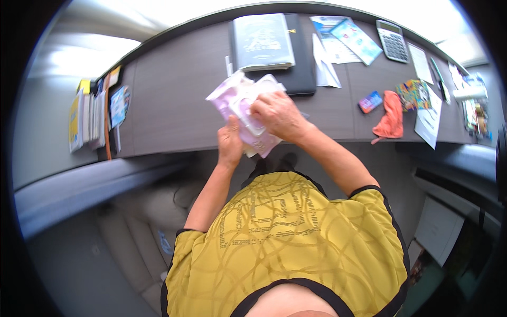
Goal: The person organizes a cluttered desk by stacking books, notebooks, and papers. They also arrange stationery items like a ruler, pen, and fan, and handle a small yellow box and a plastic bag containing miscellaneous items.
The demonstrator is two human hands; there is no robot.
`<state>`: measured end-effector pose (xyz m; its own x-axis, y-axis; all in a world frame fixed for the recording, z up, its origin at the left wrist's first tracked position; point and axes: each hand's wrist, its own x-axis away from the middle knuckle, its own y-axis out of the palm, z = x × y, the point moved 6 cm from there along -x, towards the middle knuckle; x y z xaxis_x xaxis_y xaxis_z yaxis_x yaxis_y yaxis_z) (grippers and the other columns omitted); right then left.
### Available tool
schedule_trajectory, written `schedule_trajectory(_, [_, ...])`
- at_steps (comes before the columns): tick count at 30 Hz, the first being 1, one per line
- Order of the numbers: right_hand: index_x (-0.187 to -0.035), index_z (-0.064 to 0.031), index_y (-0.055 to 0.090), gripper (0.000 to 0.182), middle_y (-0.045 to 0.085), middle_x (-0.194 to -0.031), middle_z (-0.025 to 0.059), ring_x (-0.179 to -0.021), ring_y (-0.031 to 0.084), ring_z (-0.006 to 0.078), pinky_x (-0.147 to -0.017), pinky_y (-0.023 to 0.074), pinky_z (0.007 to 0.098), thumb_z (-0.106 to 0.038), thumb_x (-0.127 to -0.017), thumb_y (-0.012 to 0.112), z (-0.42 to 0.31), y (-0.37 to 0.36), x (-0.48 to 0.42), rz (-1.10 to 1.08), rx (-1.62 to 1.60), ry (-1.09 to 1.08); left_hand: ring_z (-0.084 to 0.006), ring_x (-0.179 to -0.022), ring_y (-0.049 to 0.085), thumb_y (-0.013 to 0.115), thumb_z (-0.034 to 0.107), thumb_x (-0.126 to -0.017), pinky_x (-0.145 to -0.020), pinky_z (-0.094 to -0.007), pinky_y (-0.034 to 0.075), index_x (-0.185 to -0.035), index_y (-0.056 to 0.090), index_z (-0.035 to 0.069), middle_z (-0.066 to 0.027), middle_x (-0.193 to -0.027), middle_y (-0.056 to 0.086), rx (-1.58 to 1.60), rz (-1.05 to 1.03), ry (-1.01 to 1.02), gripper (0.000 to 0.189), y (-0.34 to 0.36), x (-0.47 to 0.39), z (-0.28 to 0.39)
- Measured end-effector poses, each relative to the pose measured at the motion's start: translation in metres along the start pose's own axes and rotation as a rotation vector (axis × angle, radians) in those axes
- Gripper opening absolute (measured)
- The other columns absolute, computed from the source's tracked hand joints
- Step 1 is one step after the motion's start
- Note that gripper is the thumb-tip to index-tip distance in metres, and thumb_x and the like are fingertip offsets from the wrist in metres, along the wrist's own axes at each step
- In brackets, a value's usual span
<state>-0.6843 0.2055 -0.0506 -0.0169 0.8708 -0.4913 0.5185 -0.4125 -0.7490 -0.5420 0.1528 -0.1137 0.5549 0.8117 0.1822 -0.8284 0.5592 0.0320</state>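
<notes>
A soft lavender packet (225, 97) with white plastic parts on its face, resembling a wet-wipes pack, is held up over the desk's front edge. My left hand (229, 143) grips its lower left side, thumb on the front. Across the upper right of the packet lies my right hand (279, 115), fingers curled in on the white part. A rounded white piece, perhaps a raised lid (270, 84), stands just above those knuckles. Blur and my right fingers hide the packet's middle. Behind it on the desk (178, 99) lies a thick book (263, 41) with a grey cover.
A black folder (305, 75) lies under the book. To the right are leaflets (356, 41), a calculator (392, 41), a small colourful box (370, 102), a coral cloth pouch (390, 117) and a patterned item (413, 95). Upright books (89, 119) stand at the left end. A grey cushioned chair (134, 233) is behind left.
</notes>
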Motion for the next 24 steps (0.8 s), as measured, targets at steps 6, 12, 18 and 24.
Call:
schedule_trajectory(6, [-0.08,-0.0142,0.064,0.009,0.059,-0.084,-0.0016,-0.08,0.059,0.0165,-0.076,0.0419,0.0322,-0.015,-0.072,0.068,0.007,-0.007,0.006,0.162,-0.215,0.04,-0.0071,-0.079,0.052,0.037,0.041,-0.1,-0.069,-0.023,0.044,-0.094,0.062,-0.003,-0.0026,-0.088,0.061,0.1,0.019,-0.011,0.051,0.006,0.001,0.014])
schedule_trajectory(12, [-0.078,-0.0119,0.062,0.01,0.055,-0.079,-0.0001,-0.079,0.056,0.0169,-0.079,0.0394,0.0318,-0.018,-0.073,0.067,0.0,-0.003,0.005,0.12,-0.098,0.076,-0.0109,-0.084,0.056,0.037,0.04,-0.1,-0.074,-0.0257,0.047,-0.104,0.058,-0.005,-0.0068,-0.097,0.062,0.059,-0.024,-0.089,0.049,0.003,0.003,0.005])
schedule_trajectory(18, [-0.077,-0.0112,0.063,0.01,0.056,-0.079,0.0005,-0.08,0.056,0.0181,-0.08,0.0393,0.0325,-0.018,-0.073,0.069,0.001,-0.013,0.013,0.192,-0.147,0.147,-0.0102,-0.083,0.056,0.037,0.04,-0.1,-0.073,-0.0254,0.046,-0.101,0.059,-0.004,-0.0062,-0.095,0.062,0.056,-0.063,-0.076,0.049,0.009,0.0,0.009])
schedule_trajectory(24, [-0.08,-0.0074,0.065,0.009,0.059,-0.082,0.0074,-0.082,0.056,0.0253,-0.076,0.0429,0.0372,-0.014,-0.075,0.07,0.019,-0.027,0.033,0.397,-0.231,0.294,-0.0187,-0.093,0.061,0.038,0.037,-0.099,-0.082,-0.0321,0.05,-0.112,0.053,-0.007,-0.0126,-0.106,0.062,0.275,-0.064,-0.152,0.048,0.008,-0.003,-0.005])
